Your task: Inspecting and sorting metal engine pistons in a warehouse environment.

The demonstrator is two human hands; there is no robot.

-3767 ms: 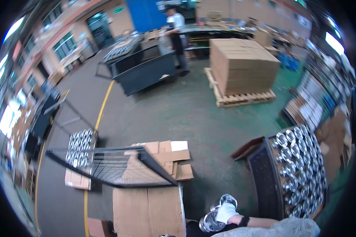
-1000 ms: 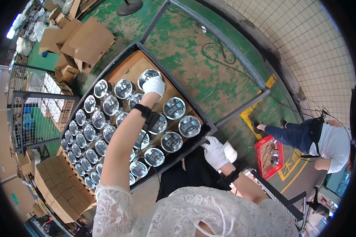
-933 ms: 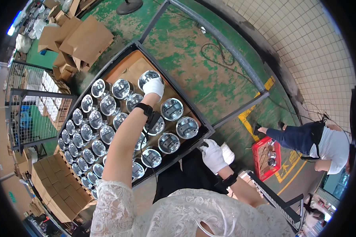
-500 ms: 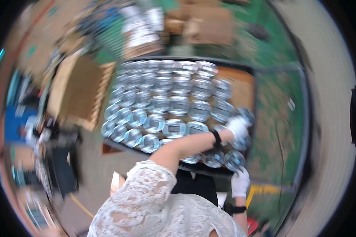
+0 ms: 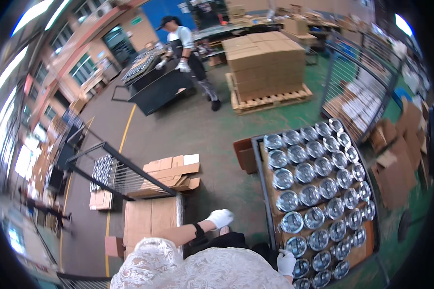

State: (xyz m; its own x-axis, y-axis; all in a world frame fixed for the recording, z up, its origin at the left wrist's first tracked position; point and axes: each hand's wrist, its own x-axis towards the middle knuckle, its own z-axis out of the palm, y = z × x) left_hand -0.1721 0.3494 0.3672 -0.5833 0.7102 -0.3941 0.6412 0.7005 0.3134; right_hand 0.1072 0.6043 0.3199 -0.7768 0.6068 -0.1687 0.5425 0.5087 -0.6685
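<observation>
Shiny round metal parts (image 5: 309, 195) stand in rows on a brown sheet in a dark-framed cart (image 5: 266, 192) to my right. My right hand (image 5: 286, 264), white-gloved, is at the cart's near rim beside the closest parts. Its fingers curl against the rim, and their tips are partly hidden. My left hand (image 5: 220, 218), also gloved, hangs in the air in front of me, away from the cart. It is loosely closed, with nothing showing in it.
Beside my left arm is a cart holding cardboard (image 5: 152, 214). A pallet of boxes (image 5: 265, 65) stands ahead. Farther left, a person (image 5: 181, 45) stands at another dark cart (image 5: 161, 91). Flattened cardboard (image 5: 395, 168) lies at the right, near a barred cart (image 5: 354, 79).
The view has swung left and up, bringing the cart to my right. My left hand has left the metal parts and now hangs away from them. My right hand stays by the rim.
</observation>
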